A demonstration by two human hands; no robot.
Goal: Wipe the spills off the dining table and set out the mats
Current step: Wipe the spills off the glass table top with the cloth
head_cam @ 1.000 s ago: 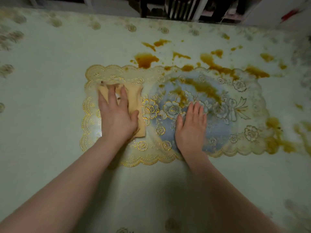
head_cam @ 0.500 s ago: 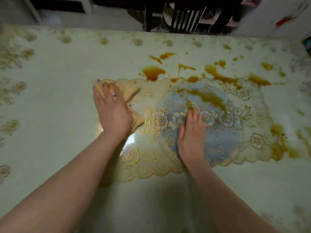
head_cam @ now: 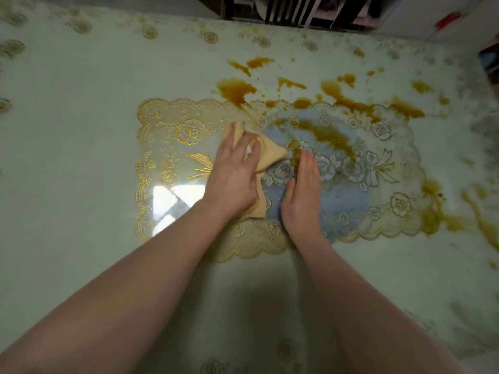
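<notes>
The mat (head_cam: 172,130) lies on the table (head_cam: 81,171) in the middle of the frame, its long side running left to right. The cloth (head_cam: 272,153) lies on the mat just left of the mat's centre, under the flat left hand (head_cam: 235,174). The right hand (head_cam: 302,195) lies flat on the mat, just right of the cloth. Spills (head_cam: 237,89) sit on the table above the mat's upper edge, across the mat's upper right part, and on the table beside its right end. A chair (head_cam: 291,9) stands beyond the table's far edge, at top centre.
</notes>
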